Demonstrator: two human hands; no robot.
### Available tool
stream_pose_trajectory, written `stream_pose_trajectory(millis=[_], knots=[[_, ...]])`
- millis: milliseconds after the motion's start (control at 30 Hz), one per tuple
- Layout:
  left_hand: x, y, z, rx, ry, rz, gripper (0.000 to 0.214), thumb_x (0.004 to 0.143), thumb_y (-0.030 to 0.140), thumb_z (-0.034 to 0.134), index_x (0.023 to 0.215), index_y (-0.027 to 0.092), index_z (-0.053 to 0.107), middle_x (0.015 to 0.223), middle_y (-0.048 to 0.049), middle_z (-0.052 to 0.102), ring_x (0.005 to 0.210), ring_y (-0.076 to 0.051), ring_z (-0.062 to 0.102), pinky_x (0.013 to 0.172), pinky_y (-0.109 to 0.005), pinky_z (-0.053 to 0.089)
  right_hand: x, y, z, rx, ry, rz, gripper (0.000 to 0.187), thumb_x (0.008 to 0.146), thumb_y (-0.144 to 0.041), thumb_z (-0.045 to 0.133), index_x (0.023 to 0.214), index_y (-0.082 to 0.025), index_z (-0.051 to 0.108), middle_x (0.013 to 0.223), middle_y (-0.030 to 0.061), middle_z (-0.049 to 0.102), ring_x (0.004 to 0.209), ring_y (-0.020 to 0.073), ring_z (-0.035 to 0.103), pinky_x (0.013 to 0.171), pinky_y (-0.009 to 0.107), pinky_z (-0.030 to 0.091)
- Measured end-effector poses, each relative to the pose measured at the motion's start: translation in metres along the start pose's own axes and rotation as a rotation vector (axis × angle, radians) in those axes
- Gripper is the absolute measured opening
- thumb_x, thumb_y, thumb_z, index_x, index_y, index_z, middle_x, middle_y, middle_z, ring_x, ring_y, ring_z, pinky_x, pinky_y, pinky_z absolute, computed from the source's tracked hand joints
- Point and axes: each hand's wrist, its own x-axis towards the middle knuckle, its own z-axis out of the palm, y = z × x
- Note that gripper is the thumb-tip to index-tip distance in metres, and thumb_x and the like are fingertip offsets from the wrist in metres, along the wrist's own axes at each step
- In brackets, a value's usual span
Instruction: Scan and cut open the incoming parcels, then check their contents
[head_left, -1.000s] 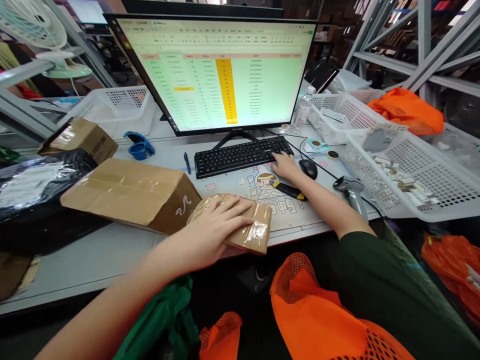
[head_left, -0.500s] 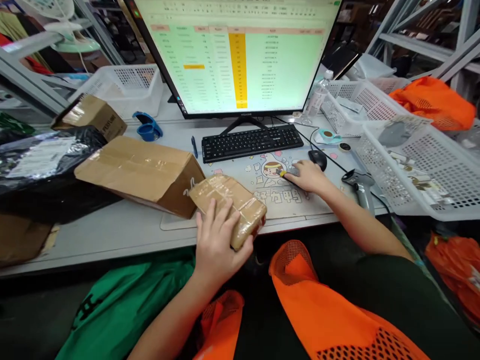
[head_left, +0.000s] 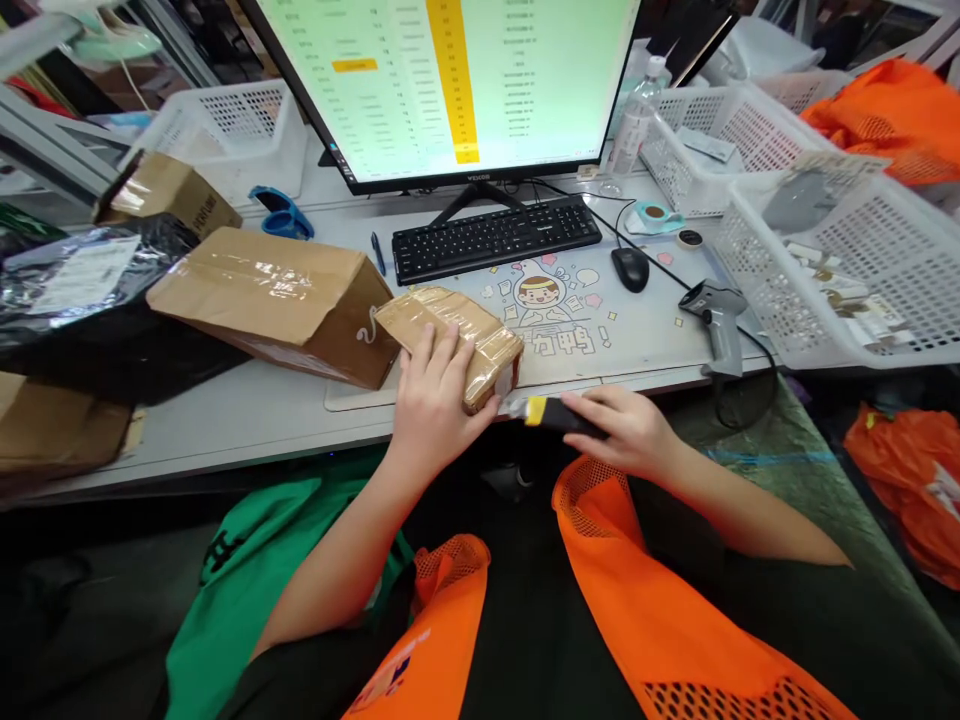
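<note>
My left hand (head_left: 435, 400) grips a small brown parcel (head_left: 452, 335) wrapped in clear tape, holding its near end at the desk's front edge. My right hand (head_left: 626, 432) is closed on a black and yellow utility knife (head_left: 551, 412). The knife's tip points left and sits right at the parcel's near right corner. A larger taped cardboard box (head_left: 277, 300) lies just left of the parcel.
A keyboard (head_left: 495, 237), mouse (head_left: 631, 268) and monitor (head_left: 450, 85) stand behind on a printed desk mat (head_left: 570, 330). A barcode scanner (head_left: 716, 320) stands right of the mat. White baskets (head_left: 840, 260) fill the right side; black bags (head_left: 82, 310) and boxes lie left. Orange mesh bags (head_left: 660, 620) hang below.
My right hand left the keyboard, picked up the knife from the mat and brought it to the parcel's corner. My left hand pulled the parcel toward the desk edge and turned it.
</note>
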Motion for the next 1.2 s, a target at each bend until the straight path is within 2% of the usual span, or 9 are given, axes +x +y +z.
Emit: stream_pose_trajectory(millis=[133,500,567,700,767,833,933,1067,1200], knots=[[0.003,-0.005,0.001,-0.012,-0.007,0.027,0.068,0.089,0.052,0.071,0.147,0.020,0.060,0.162,-0.0186,0.055,0.159,-0.046,0.039,0.127,-0.072,0.033,0.015,-0.009,0.015,-0.030,-0.013,-0.107,0.043,0.103,-0.044,0.067,0.142,-0.026,0.073,0.099,0.0098,0.075,0.083,0.0220,0.069,0.073,0.033,0.058],[0.007,-0.004,0.001,-0.024,-0.001,0.067,0.065,0.088,0.045,0.072,0.147,0.020,0.062,0.160,-0.0172,0.058,0.156,-0.044,0.044,0.127,-0.069,0.037,0.032,0.018,0.021,-0.040,0.012,-0.109,0.045,0.104,-0.047,0.066,0.144,-0.028,0.073,0.101,0.0102,0.075,0.086,0.0226,0.068,0.077,0.034,0.056],[0.005,-0.007,-0.002,-0.035,-0.005,0.079,0.062,0.091,0.045,0.071,0.147,0.020,0.062,0.159,-0.0165,0.059,0.156,-0.043,0.045,0.128,-0.067,0.038,0.032,0.044,0.012,-0.110,0.054,0.014,0.045,0.105,-0.049,0.062,0.141,-0.026,0.075,0.101,0.0119,0.075,0.087,0.0246,0.069,0.079,0.037,0.057],[-0.005,-0.035,-0.023,-0.163,-0.068,0.207,0.057,0.095,0.036,0.068,0.149,0.022,0.060,0.162,-0.0139,0.056,0.159,-0.037,0.042,0.129,-0.062,0.041,0.013,0.101,-0.014,-0.302,0.271,0.469,0.054,0.103,-0.051,0.060,0.140,-0.014,0.075,0.104,0.0177,0.076,0.094,0.0314,0.071,0.089,0.045,0.059],[-0.013,-0.049,-0.038,-0.178,-0.050,0.192,0.048,0.098,0.027,0.059,0.146,0.024,0.063,0.159,-0.0109,0.059,0.160,-0.033,0.042,0.129,-0.060,0.042,-0.004,0.111,-0.019,-0.277,0.308,0.546,0.056,0.101,-0.052,0.061,0.140,-0.015,0.075,0.107,0.0173,0.077,0.100,0.0325,0.072,0.094,0.046,0.059],[-0.018,-0.052,-0.048,-0.080,0.025,0.063,0.043,0.099,0.023,0.052,0.139,0.024,0.068,0.156,-0.0110,0.063,0.158,-0.033,0.045,0.128,-0.061,0.042,-0.020,0.107,-0.014,-0.195,0.330,0.536,0.054,0.100,-0.053,0.061,0.137,-0.017,0.076,0.107,0.0147,0.079,0.100,0.0314,0.074,0.094,0.046,0.059],[-0.017,-0.035,-0.048,0.059,0.049,-0.110,0.047,0.096,0.039,0.059,0.138,0.018,0.066,0.157,-0.0172,0.060,0.152,-0.039,0.052,0.125,-0.061,0.044,-0.033,0.090,0.003,-0.068,0.365,0.493,0.050,0.099,-0.053,0.064,0.133,-0.018,0.078,0.105,0.0126,0.081,0.096,0.0294,0.075,0.091,0.044,0.061],[-0.002,-0.006,-0.026,0.107,-0.089,-0.191,0.082,0.086,0.065,0.071,0.148,0.014,0.055,0.166,-0.0238,0.047,0.155,-0.049,0.043,0.123,-0.073,0.038,-0.030,0.072,0.018,0.044,0.342,0.472,0.047,0.099,-0.051,0.067,0.134,-0.020,0.078,0.107,0.0121,0.081,0.096,0.0286,0.076,0.091,0.044,0.062],[0.010,-0.006,-0.008,0.113,0.006,-0.232,0.081,0.084,0.062,0.074,0.145,0.012,0.057,0.164,-0.0262,0.049,0.158,-0.052,0.037,0.124,-0.076,0.034,-0.024,0.068,0.016,0.082,0.348,0.465,0.045,0.099,-0.049,0.068,0.134,-0.023,0.078,0.109,0.0111,0.081,0.098,0.0281,0.076,0.091,0.044,0.062]])
